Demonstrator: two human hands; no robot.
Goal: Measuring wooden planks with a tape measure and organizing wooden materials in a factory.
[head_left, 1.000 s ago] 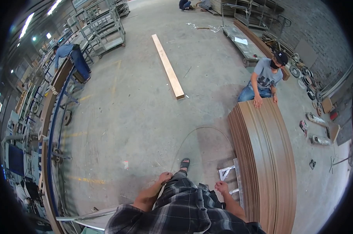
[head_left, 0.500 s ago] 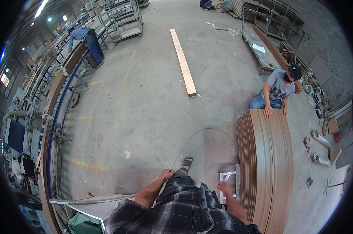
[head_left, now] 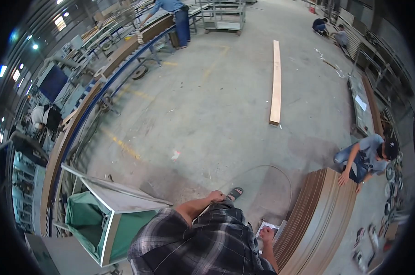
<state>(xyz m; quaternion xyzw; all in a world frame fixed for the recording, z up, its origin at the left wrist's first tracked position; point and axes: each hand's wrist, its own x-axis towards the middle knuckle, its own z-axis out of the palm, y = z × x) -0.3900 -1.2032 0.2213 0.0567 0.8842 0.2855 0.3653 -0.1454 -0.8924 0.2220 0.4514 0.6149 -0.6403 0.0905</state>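
My left hand [head_left: 216,196] is closed in front of my left thigh, above a sandalled foot [head_left: 235,193]. A thin pale strip runs back along that forearm, and whatever the fingers hold is too small to make out. My right hand [head_left: 266,234] hangs with curled fingers beside a tall stack of brown boards [head_left: 324,208], above a metal frame [head_left: 281,226] on the floor; its contents, if any, are hidden. A thin cord [head_left: 267,166] curves across the floor between my foot and the stack. At the stack's far end a crouching co-worker rests a hand [head_left: 343,178] on the top.
A long pale wooden plank [head_left: 275,85] lies on the floor ahead. To my left stand a green-lined bin [head_left: 107,238] and a blue-railed roller conveyor [head_left: 95,89], with another person [head_left: 182,25] at its far end. A wheeled metal rack [head_left: 223,18] is farther back.
My view has turned left, so the stack, plank and co-worker sit farther right and the green-lined bin shows more. Both my hands stay curled near my body.
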